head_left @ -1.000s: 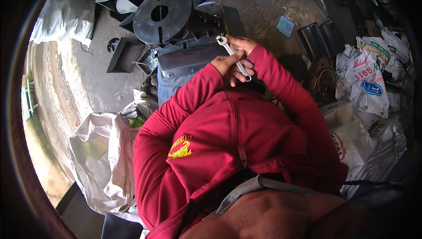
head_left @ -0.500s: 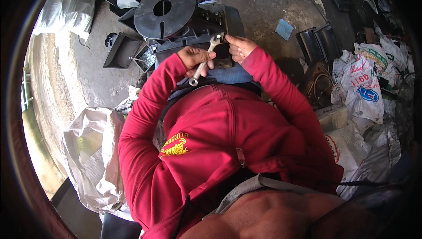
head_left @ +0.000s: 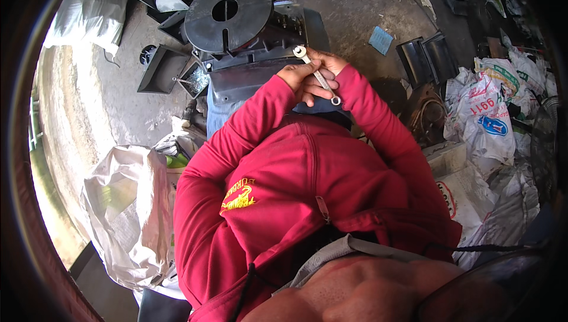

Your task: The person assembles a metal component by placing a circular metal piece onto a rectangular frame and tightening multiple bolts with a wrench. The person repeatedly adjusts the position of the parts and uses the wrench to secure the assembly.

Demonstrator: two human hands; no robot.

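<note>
My left hand [head_left: 297, 78] and my right hand [head_left: 329, 61] meet in front of my chest, both closed around a silver combination wrench [head_left: 319, 77]. The wrench runs diagonally, its open end [head_left: 300, 51] up by the dark plastic housing and its ring end [head_left: 335, 101] down toward my red jacket. Just beyond the hands lies a dark grey plastic machine part [head_left: 254, 55] with a round black disc [head_left: 228, 7] on top of it. My red sleeves cover both forearms.
Black plastic trays and parts [head_left: 163, 67] lie on the concrete floor to the left. White woven sacks [head_left: 485, 121] pile up at the right, another pale sack [head_left: 127, 203] at the lower left. A small blue square [head_left: 380, 39] and dark panels [head_left: 429, 58] lie beyond.
The wrench has swung from leaning left in my left hand to leaning right, and both hands have closed together on it. The view has shifted slightly.
</note>
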